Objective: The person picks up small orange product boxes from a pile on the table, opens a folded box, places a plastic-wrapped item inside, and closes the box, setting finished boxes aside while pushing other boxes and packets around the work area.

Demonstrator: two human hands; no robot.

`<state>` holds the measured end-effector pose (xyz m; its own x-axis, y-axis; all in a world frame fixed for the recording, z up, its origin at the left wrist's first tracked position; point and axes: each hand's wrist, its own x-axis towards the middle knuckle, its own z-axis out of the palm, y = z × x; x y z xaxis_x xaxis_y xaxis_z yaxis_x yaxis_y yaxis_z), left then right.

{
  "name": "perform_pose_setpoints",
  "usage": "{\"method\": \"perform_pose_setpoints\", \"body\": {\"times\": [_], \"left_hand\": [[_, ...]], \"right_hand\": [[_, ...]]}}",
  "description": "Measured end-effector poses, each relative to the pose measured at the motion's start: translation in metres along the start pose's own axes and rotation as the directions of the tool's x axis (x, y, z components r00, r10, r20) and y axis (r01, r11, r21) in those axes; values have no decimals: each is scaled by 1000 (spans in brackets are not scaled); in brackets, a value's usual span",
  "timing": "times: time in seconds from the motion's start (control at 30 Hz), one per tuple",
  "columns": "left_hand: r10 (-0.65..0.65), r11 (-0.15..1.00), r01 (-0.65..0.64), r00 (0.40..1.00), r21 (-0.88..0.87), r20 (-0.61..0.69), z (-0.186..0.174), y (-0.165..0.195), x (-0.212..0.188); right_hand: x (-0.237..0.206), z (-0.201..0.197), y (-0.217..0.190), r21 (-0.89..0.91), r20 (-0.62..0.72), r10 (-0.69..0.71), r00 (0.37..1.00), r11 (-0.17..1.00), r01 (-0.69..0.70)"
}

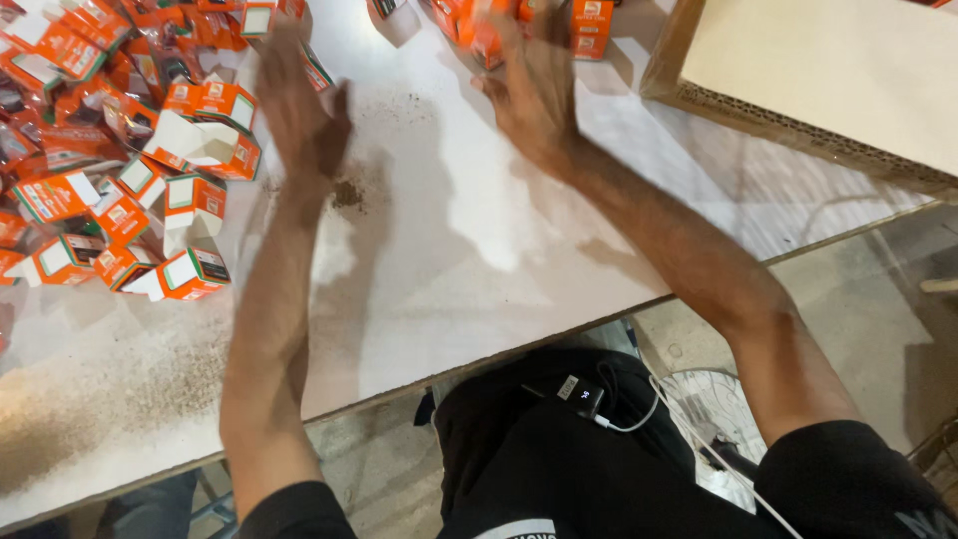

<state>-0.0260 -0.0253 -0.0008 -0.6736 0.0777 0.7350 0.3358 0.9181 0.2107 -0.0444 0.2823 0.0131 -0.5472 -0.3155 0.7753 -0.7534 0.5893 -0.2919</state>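
Observation:
My left hand (299, 110) is raised over the white table (449, 250), fingers stretched and blurred, right beside a heap of small orange and white cartons (110, 150) on the left. It holds nothing that I can see. My right hand (534, 90) reaches toward the far edge, its fingers blurred against a second cluster of orange cartons (519, 25). Whether it grips one of them is unclear.
A brown corrugated cardboard sheet (828, 90) lies at the table's right rear corner. Dark specks of dust (349, 190) mark the tabletop between my hands. A small black device with a white cable (584, 397) rests on my lap below the table edge.

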Motion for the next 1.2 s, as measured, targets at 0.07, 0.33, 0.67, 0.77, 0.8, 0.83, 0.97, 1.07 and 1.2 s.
{"method": "perform_pose_setpoints", "body": {"times": [0.07,0.33,0.67,0.77,0.8,0.83,0.97,1.07,1.2], "left_hand": [[-87,984,82,996,157,24,-2,-19,24],[491,857,-409,833,-314,256,24,38,14],[-345,857,155,880,491,326,-10,-113,105],[-375,843,113,825,527,422,4,-116,109],[-439,863,245,796,442,416,10,-113,107],[-500,859,372,761,353,414,14,-110,107],[-222,938,108,917,329,333,7,-85,98],[222,968,-186,948,167,-230,-24,-45,88],[-259,797,197,965,-571,-28,-53,46,39]], "right_hand": [[4,0,1,-63,45,6,999,998,-3],[-8,26,-29,377,709,311,633,591,-713],[-17,43,-18,456,431,133,893,822,-342],[-16,46,-20,487,424,119,898,806,-337],[-16,47,-21,478,425,111,898,815,-327],[-16,48,-21,471,421,102,901,825,-313],[-17,44,-18,491,367,82,926,829,-268],[-19,35,-15,566,400,124,908,746,-351],[-22,25,-15,535,471,160,868,731,-424]]}}
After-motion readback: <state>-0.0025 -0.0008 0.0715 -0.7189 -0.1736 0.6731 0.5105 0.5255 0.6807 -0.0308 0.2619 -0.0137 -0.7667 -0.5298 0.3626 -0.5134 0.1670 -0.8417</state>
